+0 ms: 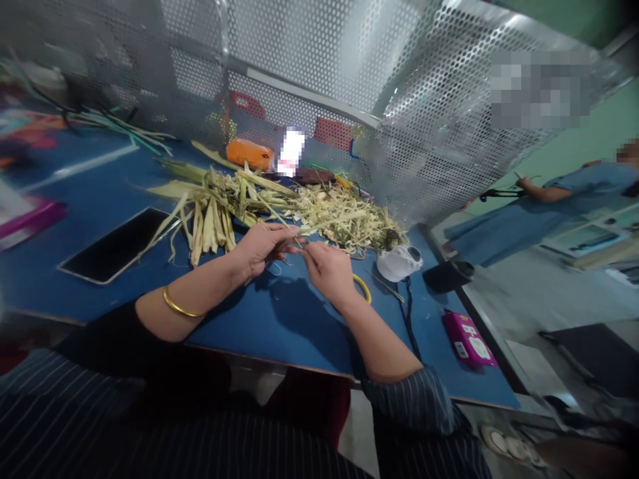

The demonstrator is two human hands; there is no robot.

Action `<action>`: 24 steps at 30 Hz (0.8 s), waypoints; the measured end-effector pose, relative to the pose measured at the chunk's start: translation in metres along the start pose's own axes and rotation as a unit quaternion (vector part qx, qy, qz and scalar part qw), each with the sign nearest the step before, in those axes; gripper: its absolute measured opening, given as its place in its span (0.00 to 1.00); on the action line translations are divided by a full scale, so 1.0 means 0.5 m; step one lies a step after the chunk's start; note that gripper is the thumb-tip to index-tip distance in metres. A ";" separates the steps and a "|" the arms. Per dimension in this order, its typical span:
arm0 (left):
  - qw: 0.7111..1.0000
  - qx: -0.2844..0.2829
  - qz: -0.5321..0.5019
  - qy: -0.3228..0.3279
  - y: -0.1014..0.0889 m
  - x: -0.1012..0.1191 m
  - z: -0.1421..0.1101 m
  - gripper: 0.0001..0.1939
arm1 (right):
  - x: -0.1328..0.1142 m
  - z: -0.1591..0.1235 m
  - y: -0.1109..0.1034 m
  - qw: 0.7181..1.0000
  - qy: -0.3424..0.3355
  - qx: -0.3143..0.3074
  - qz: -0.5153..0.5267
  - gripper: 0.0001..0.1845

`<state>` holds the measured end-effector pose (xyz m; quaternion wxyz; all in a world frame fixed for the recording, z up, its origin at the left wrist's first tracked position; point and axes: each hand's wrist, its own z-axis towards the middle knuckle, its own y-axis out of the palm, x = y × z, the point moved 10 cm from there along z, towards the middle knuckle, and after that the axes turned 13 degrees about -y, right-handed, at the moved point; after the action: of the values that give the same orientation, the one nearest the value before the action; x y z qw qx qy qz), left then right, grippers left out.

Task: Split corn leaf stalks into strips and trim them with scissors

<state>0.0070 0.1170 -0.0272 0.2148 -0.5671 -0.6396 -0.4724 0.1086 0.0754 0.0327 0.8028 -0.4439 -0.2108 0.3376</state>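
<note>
My left hand (264,246) and my right hand (329,269) are close together over the blue table, both closed in a pinch. Between their fingertips runs a thin yellow-green husk strip (283,222), partly hidden by the fingers. Just beyond my left hand lies a bundle of pale corn husks (212,216), its ends fanned toward me. A heap of shredded husk pieces (344,216) spreads behind my right hand. A yellow ring-shaped thing (363,287), partly covered by my right wrist, rests on the table.
A dark phone or tablet (120,246) lies left. A lit phone screen (291,152) and orange packet (249,154) stand before the perforated metal panel (319,60). Right are a white object (398,263), a cord and a purple packet (468,339). Another person (539,206) stands beyond.
</note>
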 end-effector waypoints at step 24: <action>0.987 -0.087 0.082 -0.110 0.039 -0.074 0.009 0.12 | -0.091 0.000 -0.093 0.980 -0.153 0.100 0.074 0.10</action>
<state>0.0361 0.1000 -0.0522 0.1310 -0.6827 -0.5671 -0.4418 0.0942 0.0245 0.0707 0.7745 -0.3184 -0.2631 0.4791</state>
